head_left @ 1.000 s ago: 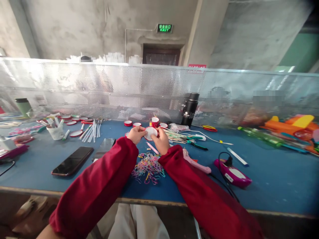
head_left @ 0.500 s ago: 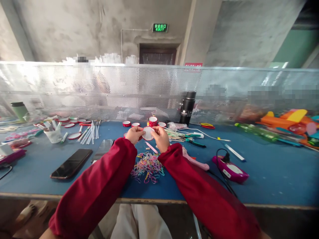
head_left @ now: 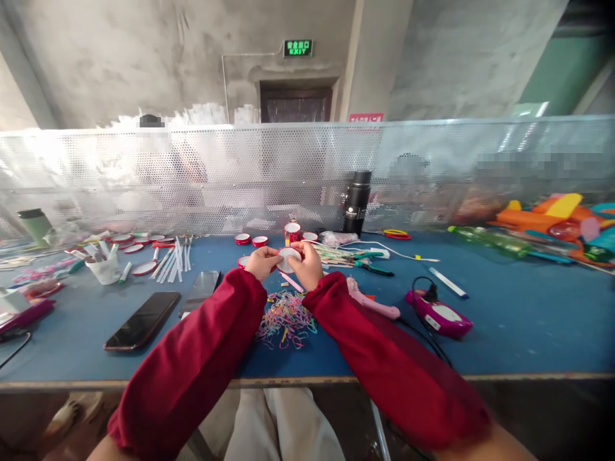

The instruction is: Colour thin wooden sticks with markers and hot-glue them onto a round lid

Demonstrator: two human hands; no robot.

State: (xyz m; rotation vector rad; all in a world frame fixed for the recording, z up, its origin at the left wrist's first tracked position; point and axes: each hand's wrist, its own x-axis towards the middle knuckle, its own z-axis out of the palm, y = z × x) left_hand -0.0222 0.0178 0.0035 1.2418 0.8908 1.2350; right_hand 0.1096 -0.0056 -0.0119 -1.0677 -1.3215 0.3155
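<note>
Both hands hold one small round white disc with a red rim (head_left: 289, 259) above the table. My left hand (head_left: 261, 263) pinches its left edge, thumb near the white face. From the other side my right hand (head_left: 309, 265) grips it, with the thumb lying over the face. A pink pen-like stick (head_left: 292, 283) lies just below the disc. Nearer to me is a tangled heap of thin coloured loops (head_left: 287, 320). Beside my right sleeve is a pink tool (head_left: 373, 302) resembling a hot glue gun, partly hidden.
Behind my hands are red-rimmed round pieces (head_left: 259, 241) and a black flask (head_left: 357, 203). Two phones, one black (head_left: 142, 321), lie left, near white sticks (head_left: 173, 261) and a cup of pens (head_left: 104, 267). On the right are green-handled pliers (head_left: 373, 267) and a purple power strip (head_left: 439, 314).
The view has shifted slightly. Both hands stay on the disc, and the right thumb now lies further over its face. Nothing was put down.
</note>
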